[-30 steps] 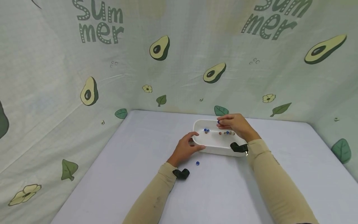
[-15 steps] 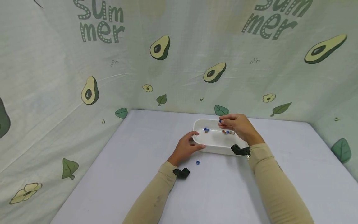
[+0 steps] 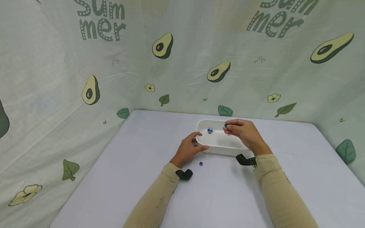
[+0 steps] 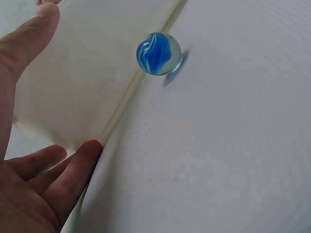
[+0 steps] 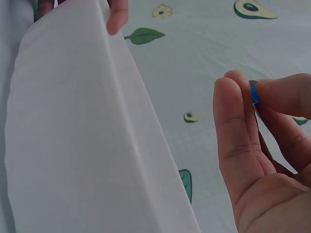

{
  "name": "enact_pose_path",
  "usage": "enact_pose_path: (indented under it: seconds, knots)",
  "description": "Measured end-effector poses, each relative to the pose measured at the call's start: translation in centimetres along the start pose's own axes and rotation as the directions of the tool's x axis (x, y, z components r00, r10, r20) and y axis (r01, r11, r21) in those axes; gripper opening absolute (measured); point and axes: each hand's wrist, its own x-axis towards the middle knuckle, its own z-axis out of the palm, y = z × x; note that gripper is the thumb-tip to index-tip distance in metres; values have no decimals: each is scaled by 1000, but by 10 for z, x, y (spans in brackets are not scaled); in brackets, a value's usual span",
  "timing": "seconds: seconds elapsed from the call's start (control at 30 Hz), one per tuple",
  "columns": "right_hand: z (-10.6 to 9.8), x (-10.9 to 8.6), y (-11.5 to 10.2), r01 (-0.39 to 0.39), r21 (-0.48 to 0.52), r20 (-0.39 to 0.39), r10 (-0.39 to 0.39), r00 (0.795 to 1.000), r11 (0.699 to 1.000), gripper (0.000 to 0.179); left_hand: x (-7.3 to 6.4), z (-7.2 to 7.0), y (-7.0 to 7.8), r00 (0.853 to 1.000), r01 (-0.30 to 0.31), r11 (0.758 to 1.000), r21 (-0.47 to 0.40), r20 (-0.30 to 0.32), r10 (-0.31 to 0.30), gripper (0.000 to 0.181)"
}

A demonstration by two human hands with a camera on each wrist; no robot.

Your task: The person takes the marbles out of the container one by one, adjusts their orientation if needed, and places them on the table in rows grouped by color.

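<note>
Held marble: a blue marble (image 3: 226, 125), right of centre in the head frame, mostly covered by fingertips; only a blue sliver shows in the right wrist view.
Tray: the white tray (image 3: 219, 142) sits right of centre; its right end is hidden behind the right hand (image 3: 246, 134); a pale marble (image 3: 229, 135) just peeps out below the fingertips.
Marble cluster: two blue marbles and a brownish one (image 3: 209, 132) at the tray's upper left; too small for their markings to be made out.
Sleeves: both beige sleeves (image 3: 282, 186) are cut off by the bottom edge.
Table: the white table (image 3: 114, 177) has its far edge across mid-frame, against the patterned cloth (image 3: 185, 47); open room spreads at lower left, lower right and between the sleeves; a loose blue marble (image 3: 201, 163) lies there, near the tray's lower wall but apart from it.
Left hand: this hand (image 3: 186, 150) grips the tray's left end, thumb and fingers bent round it.
Right hand: reaches in from lower right; thumb and finger pinch the held marble.
</note>
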Motion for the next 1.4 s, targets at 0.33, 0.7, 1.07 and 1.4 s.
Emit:
enact_pose_path:
  seconds: [0.33,0.7,1.07,1.4]
  knots:
    - [6,-16,15,74,64,-70,-69,995,995,32,1,0,1,1000,-3,1000,7,-1,3,69]
    - [11,-26,14,100,15,-32,-99,995,995,38,2,0,2,1000,-6,1000,2,1,6,67]
    - [18,-41,17,85,32,1,-85,996,996,33,2,1,-1,1000,-20,1000,-1,6,20,66]
    - [25,-47,27,68,46,42,-70,997,997,29,6,1,-4,999,-33,999,-2,6,33,67]
